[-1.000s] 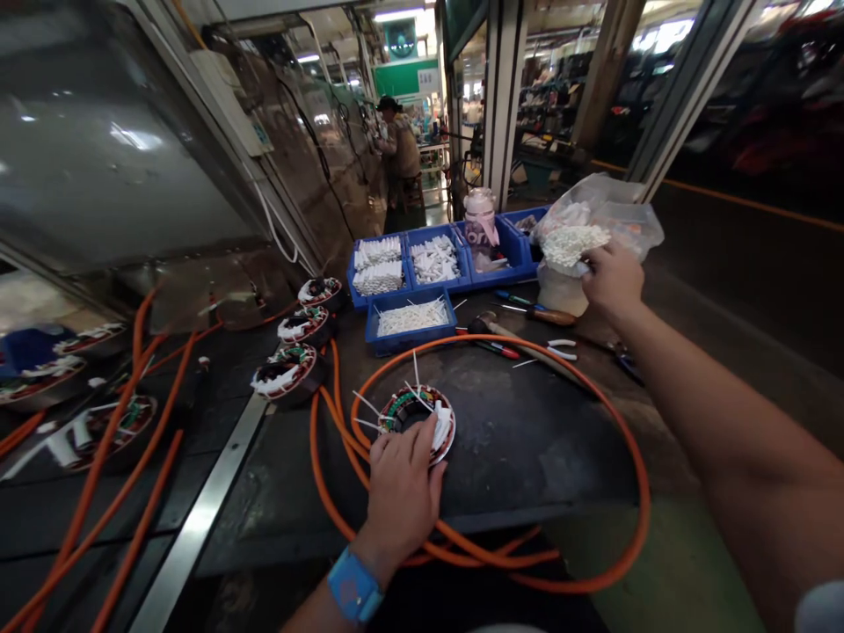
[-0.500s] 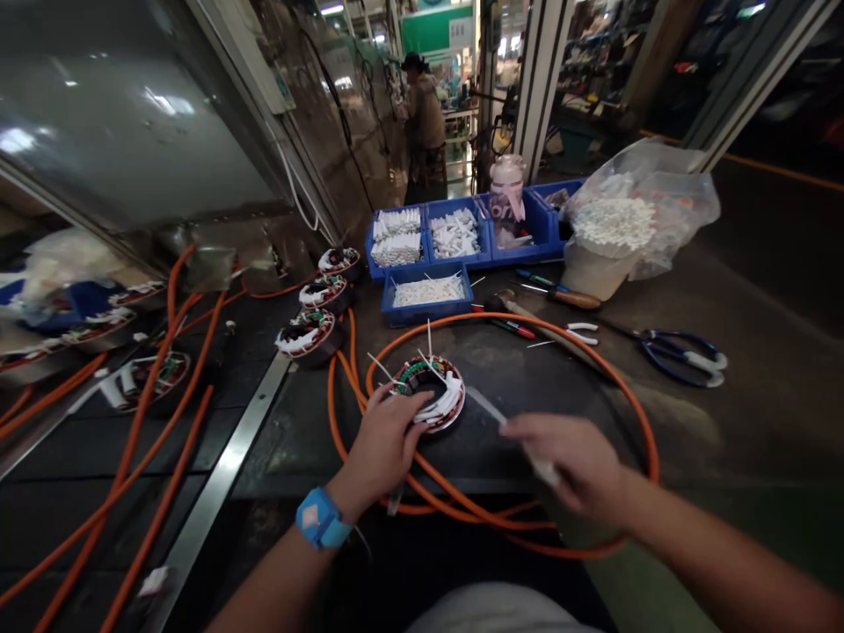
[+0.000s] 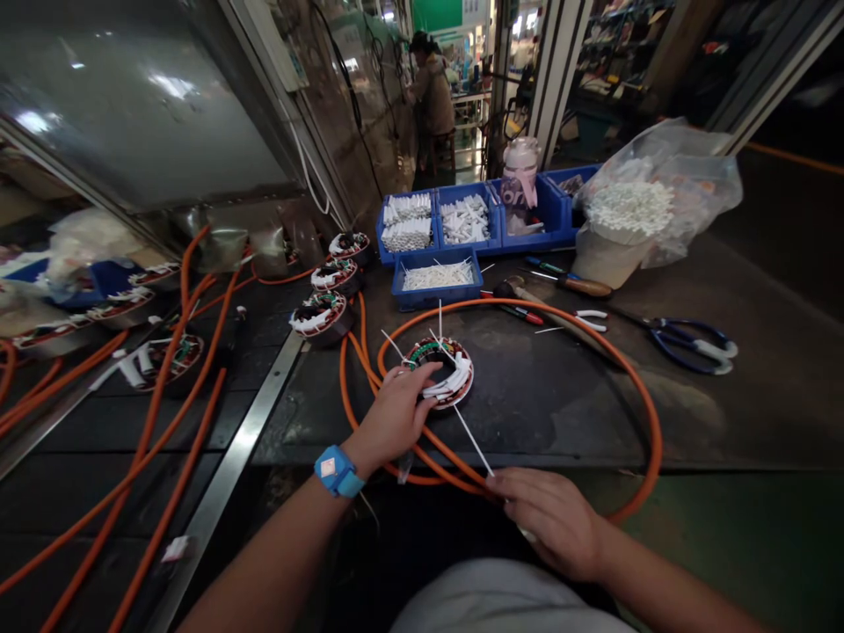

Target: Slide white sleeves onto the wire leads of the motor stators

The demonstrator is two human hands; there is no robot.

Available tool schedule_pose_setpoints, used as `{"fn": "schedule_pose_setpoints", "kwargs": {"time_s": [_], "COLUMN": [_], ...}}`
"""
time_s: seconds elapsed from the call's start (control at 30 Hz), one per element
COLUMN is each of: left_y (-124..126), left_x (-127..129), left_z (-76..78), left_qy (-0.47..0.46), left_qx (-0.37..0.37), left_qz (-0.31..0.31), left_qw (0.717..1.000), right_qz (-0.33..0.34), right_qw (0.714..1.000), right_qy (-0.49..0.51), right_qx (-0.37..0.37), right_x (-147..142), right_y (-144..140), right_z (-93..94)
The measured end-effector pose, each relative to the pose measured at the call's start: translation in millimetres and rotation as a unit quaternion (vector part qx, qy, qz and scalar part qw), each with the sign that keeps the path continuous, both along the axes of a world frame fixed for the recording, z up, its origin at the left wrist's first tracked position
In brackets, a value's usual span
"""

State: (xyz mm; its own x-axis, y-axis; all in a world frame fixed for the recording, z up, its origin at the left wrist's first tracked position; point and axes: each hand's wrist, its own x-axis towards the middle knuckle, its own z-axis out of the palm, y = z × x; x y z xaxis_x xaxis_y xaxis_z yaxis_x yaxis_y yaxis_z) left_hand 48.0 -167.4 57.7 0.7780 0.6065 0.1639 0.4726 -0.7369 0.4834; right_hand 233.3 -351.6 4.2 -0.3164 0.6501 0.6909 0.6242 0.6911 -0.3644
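A round motor stator [image 3: 440, 371] with green and red windings and white sleeves lies on the dark bench, inside a loop of orange cable [image 3: 633, 378]. My left hand [image 3: 396, 415], with a blue wristband, grips the stator's near-left rim. My right hand [image 3: 550, 520] is at the bench's near edge, pinching a thin white cable tie [image 3: 472, 440] that runs up to the stator. Further white ties stick up from the stator's far side.
Blue bins [image 3: 462, 229] of white parts and a bag of white sleeves [image 3: 633, 211] stand at the back. Scissors [image 3: 692, 341], screwdrivers [image 3: 567, 281] and pens lie to the right. Three more stators [image 3: 322, 313] and orange cables [image 3: 158, 413] lie to the left. A person [image 3: 433, 88] stands far behind.
My right hand came back from the bag of sleeves at the far right to the near bench edge, now holding a white tie. My left hand stayed on the stator.
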Motion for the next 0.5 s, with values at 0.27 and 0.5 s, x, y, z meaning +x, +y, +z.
{"fn": "schedule_pose_setpoints", "kwargs": {"time_s": [0.27,0.5], "left_y": [0.6,-1.6], "left_x": [-1.4,2.4], "left_z": [7.3,3.6], "left_qy": [0.026,0.028], "left_qx": [0.005,0.015], "left_qz": [-0.030,-0.011], "left_qw": [0.999,0.999], "right_qz": [0.004,0.009], "right_qw": [1.000,1.000], "right_qy": [-0.016,-0.008], "right_qx": [0.011,0.021], "right_x": [-7.0,-7.7], "right_y": [5.0,4.0], "right_z": [0.6,1.1]}}
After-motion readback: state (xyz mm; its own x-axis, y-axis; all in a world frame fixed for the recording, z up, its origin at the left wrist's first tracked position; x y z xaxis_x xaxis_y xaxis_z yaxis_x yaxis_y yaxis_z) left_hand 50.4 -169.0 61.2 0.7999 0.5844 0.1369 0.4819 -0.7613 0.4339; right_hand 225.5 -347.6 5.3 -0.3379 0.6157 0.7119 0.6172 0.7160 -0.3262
